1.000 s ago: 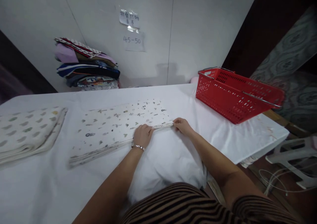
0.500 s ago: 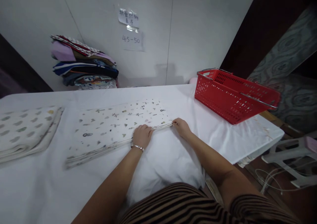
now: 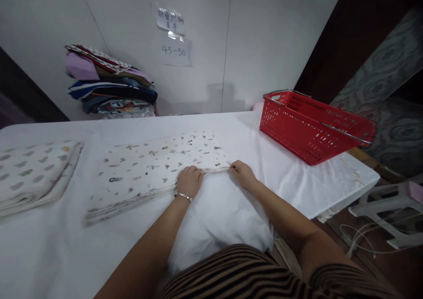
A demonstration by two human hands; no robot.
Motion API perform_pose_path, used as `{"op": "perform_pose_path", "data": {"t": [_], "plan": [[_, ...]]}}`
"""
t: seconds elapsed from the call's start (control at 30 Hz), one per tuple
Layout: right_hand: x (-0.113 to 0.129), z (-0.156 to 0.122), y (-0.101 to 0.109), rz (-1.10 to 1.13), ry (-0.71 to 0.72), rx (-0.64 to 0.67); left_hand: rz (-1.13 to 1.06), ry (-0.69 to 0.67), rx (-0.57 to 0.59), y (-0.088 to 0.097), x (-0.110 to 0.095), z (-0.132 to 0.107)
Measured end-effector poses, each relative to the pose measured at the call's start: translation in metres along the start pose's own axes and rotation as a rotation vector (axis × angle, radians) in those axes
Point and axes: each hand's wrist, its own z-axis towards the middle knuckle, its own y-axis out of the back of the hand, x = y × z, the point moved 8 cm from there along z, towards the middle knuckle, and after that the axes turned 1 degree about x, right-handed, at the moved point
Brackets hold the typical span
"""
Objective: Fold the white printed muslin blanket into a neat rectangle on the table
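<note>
A folded white cloth with small printed shapes [image 3: 148, 167] lies flat on the white table [image 3: 66, 241] in front of me. My left hand [image 3: 189, 181], with a bracelet at the wrist, is closed on the cloth's near edge. Pinching the same edge at the cloth's near right corner is my right hand [image 3: 243, 174]. The fingertips of both hands curl under the layers.
Another folded spotted cloth [image 3: 31, 175] lies at the table's left. A red plastic basket [image 3: 313, 125] stands at the right end. A pile of folded fabrics [image 3: 110, 87] rests against the wall behind, under taped paper notes [image 3: 172, 37]. A white stool [image 3: 390, 206] stands right of the table.
Both hands stay on the cloth's near edge; only the view has shifted slightly.
</note>
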Motion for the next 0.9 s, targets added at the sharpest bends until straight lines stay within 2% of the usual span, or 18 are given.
{"op": "perform_pose_path", "data": {"t": [0.3, 0.53, 0.67, 0.9], "plan": [[0.003, -0.003, -0.003, 0.259, -0.001, -0.024, 0.007, 0.003, -0.009, 0.0, 0.001, 0.0], [-0.006, 0.005, -0.007, 0.319, -0.041, -0.07, 0.001, -0.001, -0.006, 0.0, 0.0, -0.001], [-0.005, 0.01, -0.007, 0.24, -0.048, -0.059, -0.016, 0.005, -0.005, 0.001, 0.0, -0.001], [0.007, 0.007, -0.003, -0.078, -0.012, -0.049, 0.002, -0.011, -0.009, 0.002, -0.003, -0.002]]}}
